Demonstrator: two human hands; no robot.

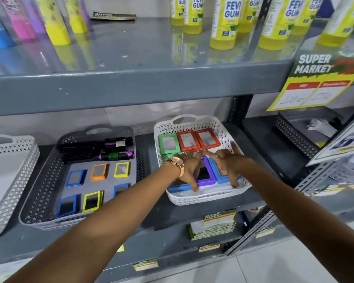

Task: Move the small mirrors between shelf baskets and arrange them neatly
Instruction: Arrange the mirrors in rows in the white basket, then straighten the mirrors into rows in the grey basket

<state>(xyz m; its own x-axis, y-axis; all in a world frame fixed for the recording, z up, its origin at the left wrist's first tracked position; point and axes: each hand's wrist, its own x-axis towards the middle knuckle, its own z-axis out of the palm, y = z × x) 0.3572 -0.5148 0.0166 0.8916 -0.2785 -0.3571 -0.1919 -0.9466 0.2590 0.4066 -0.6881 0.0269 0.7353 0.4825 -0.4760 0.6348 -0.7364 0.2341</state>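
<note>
Both hands reach into the white basket (pixel 192 198) on the grey shelf (pixel 147 217). The left hand (pixel 189 167) and right hand (pixel 226 166) lie spread and flat over the front row of small mirrors, gripping nothing, on either side of a purple mirror (pixel 205 175). Behind them sit a green mirror (pixel 169 143) and two red ones. More mirrors lie in the grey basket (pixel 41 180), in front of hairbrushes (pixel 96 149).

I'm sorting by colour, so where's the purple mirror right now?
The purple mirror lies in the white basket, front row, between the left hand and right hand, beside a blue mirror.
</note>
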